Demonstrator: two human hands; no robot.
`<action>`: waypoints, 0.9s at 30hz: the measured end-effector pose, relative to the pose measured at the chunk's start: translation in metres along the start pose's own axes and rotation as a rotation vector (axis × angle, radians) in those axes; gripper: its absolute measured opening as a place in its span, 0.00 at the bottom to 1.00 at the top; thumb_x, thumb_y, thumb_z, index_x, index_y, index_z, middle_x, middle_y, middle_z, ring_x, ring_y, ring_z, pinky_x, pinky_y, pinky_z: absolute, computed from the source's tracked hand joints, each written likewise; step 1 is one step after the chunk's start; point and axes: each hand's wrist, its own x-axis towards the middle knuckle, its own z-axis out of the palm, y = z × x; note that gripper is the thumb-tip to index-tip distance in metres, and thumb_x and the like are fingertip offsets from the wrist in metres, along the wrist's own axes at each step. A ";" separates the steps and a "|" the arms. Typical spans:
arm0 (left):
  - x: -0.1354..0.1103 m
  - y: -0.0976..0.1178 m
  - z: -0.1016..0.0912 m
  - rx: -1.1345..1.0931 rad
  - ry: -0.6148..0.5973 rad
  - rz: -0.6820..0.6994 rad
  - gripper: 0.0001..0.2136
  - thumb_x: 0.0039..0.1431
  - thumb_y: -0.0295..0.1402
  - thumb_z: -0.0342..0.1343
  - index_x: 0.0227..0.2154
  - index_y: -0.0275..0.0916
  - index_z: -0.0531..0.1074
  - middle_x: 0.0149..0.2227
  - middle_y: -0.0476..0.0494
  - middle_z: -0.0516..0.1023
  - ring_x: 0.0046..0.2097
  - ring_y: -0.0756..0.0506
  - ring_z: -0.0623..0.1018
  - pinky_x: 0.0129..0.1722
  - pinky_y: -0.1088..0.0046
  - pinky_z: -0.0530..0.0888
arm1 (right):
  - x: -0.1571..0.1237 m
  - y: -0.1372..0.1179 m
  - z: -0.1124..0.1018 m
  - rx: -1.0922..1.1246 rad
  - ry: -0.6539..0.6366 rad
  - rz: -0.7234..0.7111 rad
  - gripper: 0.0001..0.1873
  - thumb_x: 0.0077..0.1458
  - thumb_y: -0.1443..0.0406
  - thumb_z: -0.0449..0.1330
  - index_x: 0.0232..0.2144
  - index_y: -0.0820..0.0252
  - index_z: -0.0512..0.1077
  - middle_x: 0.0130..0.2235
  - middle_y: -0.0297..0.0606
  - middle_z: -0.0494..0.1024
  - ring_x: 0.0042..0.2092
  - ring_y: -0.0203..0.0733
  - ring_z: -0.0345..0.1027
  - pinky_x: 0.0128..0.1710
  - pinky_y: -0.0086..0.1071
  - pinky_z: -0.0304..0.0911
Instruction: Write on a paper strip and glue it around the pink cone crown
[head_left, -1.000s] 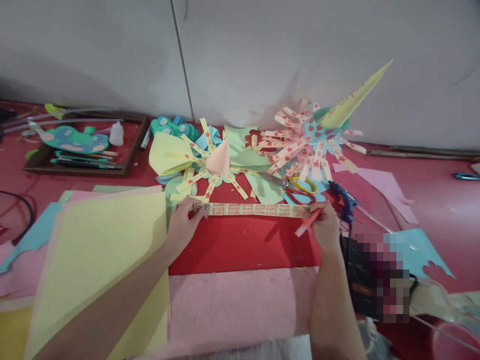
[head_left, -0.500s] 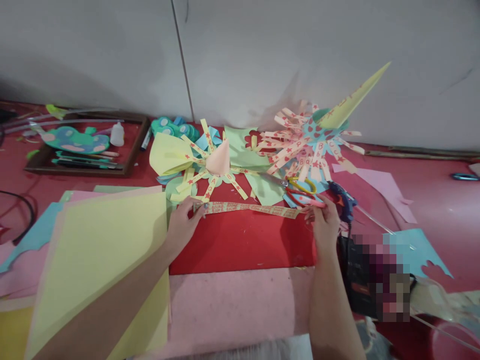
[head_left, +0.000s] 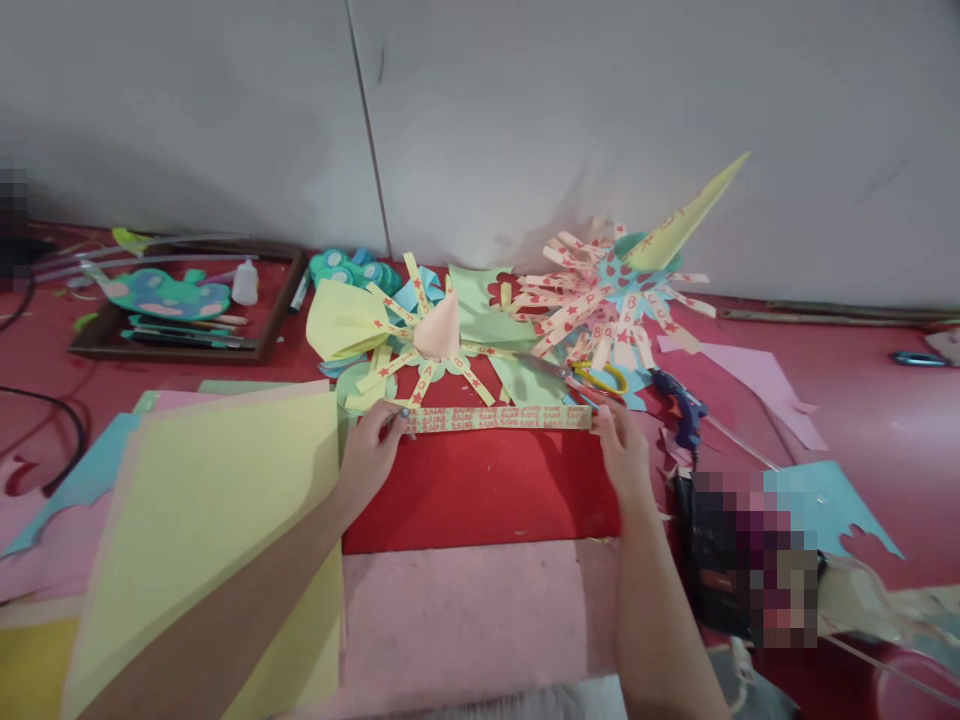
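Observation:
A long yellow paper strip [head_left: 499, 418] with red lettering lies stretched across the top edge of a red paper sheet [head_left: 480, 490]. My left hand [head_left: 369, 452] pinches its left end. My right hand [head_left: 621, 447] pinches its right end; the pink pen it held earlier is out of sight now. Just behind the strip sits a paper sun craft with a pink cone [head_left: 436, 328]. Scissors with yellow and red handles [head_left: 577, 375] lie beside my right hand.
A stack of yellow, pink and green sheets [head_left: 217, 510] lies at left. A blue glue gun [head_left: 679, 408] and a dark object are at right. A second star craft with a yellow cone [head_left: 637, 285] leans on the wall. A wooden tray [head_left: 176, 310] holds pens and a bottle.
My right hand shifted left and the strip went from sagging to flat and straight. The pink pen seen in the right hand a second ago no longer shows. The camera tilted slightly down.

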 end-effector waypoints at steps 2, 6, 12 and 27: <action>0.000 -0.001 0.001 -0.026 -0.005 0.001 0.09 0.57 0.39 0.44 0.29 0.41 0.65 0.26 0.51 0.73 0.32 0.47 0.74 0.37 0.71 0.68 | 0.001 0.003 -0.001 0.042 -0.044 -0.007 0.23 0.48 0.49 0.56 0.36 0.60 0.73 0.27 0.36 0.74 0.28 0.38 0.65 0.30 0.33 0.60; -0.001 0.001 -0.001 -0.044 0.003 -0.014 0.09 0.57 0.40 0.45 0.29 0.41 0.66 0.25 0.51 0.74 0.32 0.47 0.74 0.37 0.72 0.68 | 0.004 0.007 -0.004 0.158 -0.071 0.013 0.18 0.40 0.54 0.63 0.31 0.60 0.73 0.28 0.36 0.75 0.29 0.37 0.67 0.30 0.32 0.60; 0.018 0.028 -0.025 -0.073 0.169 0.011 0.10 0.52 0.39 0.50 0.21 0.40 0.66 0.22 0.52 0.72 0.31 0.49 0.73 0.36 0.75 0.67 | 0.027 -0.026 -0.019 0.240 0.028 -0.053 0.19 0.39 0.57 0.65 0.36 0.59 0.73 0.26 0.34 0.76 0.28 0.37 0.69 0.29 0.31 0.61; 0.090 0.094 -0.065 -0.113 0.439 0.136 0.10 0.47 0.38 0.53 0.17 0.39 0.66 0.19 0.52 0.70 0.26 0.50 0.68 0.27 0.76 0.63 | 0.084 -0.099 -0.015 0.578 0.097 -0.179 0.17 0.39 0.58 0.65 0.33 0.57 0.72 0.24 0.29 0.71 0.29 0.35 0.68 0.34 0.34 0.66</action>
